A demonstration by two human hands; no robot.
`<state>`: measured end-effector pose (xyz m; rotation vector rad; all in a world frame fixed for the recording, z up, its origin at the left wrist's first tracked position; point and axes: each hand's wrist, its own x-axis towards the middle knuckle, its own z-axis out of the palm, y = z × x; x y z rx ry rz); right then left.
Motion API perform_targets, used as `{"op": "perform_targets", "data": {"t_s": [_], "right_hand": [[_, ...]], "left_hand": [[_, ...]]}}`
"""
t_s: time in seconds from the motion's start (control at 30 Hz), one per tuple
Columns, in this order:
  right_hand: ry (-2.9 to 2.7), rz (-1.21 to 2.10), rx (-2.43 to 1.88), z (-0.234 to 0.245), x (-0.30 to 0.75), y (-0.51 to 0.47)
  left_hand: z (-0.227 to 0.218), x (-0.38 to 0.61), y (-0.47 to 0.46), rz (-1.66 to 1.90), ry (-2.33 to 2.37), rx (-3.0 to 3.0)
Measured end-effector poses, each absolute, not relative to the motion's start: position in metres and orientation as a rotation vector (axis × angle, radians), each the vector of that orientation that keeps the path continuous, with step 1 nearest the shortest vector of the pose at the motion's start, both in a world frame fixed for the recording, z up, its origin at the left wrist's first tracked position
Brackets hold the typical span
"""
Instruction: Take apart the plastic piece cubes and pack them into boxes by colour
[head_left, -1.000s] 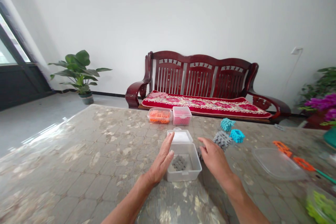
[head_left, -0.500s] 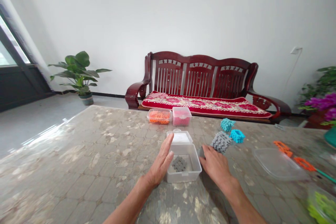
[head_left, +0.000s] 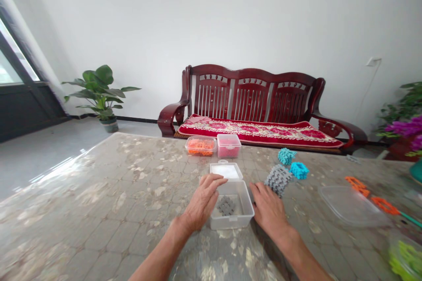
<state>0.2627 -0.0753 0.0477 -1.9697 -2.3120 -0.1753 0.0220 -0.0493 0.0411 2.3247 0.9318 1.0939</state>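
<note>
So the biggest thing in front of you is the counter [head_left: 92, 197], patterned cover and all, then the dark red wooden sofa [head_left: 252, 96] on its far side. There's a potted plant [head_left: 102, 90] off to the far left. On the right side of the counter you've got a flat clear lid [head_left: 352, 204].

Your open box [head_left: 232, 222] sits near the middle, its lid flipped back on the far side. Your left hand [head_left: 205, 199] is at its left wall, fingers loosely extended over the edge, nothing gripped. Your right hand [head_left: 268, 206] is just beside the right wall, fingers bent down; can't tell if they've got anything underneath. The grey block cluster [head_left: 278, 179] is right by that hand, on its far side. Smallest bit: a flat grey piece [head_left: 226, 205] lying inside the box.
</note>
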Motion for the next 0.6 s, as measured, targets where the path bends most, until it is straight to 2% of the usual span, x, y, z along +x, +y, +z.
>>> {"op": "perform_targets", "data": {"t_s": [0.6], "right_hand": [[-2.249,-0.289,-2.009,0.040,0.269,-0.070]], "left_hand": [[0.042,0.023,-0.052,1.116,0.943,2.273]]}}
